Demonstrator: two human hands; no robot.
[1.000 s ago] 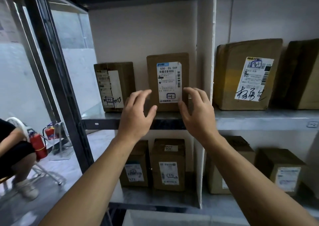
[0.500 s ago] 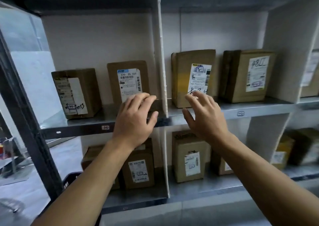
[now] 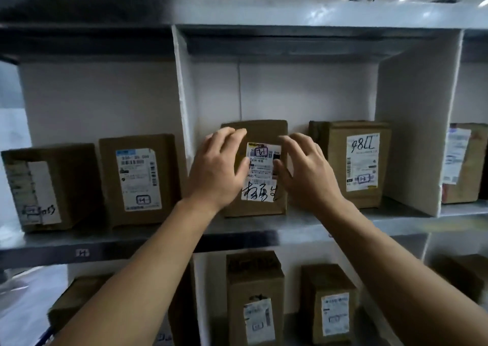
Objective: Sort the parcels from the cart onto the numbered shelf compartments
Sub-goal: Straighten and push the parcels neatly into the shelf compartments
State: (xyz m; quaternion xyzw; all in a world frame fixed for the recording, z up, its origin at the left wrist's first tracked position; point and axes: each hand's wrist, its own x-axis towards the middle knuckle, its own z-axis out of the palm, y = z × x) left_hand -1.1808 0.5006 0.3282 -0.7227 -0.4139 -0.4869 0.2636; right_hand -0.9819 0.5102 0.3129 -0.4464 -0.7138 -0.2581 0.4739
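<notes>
A brown cardboard parcel (image 3: 264, 130) with a white label and black handwriting stands upright in the middle compartment of the grey shelf (image 3: 132, 242). Both of my hands are raised in front of it. My left hand (image 3: 219, 166) covers its left half, fingers spread and relaxed near the top left corner. My right hand (image 3: 303, 168) is by its right edge, fingers loosely spread, thumb close to the label. I cannot tell whether either hand touches the box. Neither hand grips anything.
A parcel marked 98 (image 3: 361, 160) stands to the right in the same compartment. Beyond the white divider (image 3: 182, 94), two parcels (image 3: 137, 179) (image 3: 50, 187) stand in the left compartment. Another parcel (image 3: 462, 160) sits past the right divider (image 3: 412, 134). More boxes (image 3: 256, 300) (image 3: 332, 306) fill the shelf below.
My view and both hands have shifted right, from the parcel in the left compartment to the handwritten parcel in the middle compartment. Both hands stay free of any load.
</notes>
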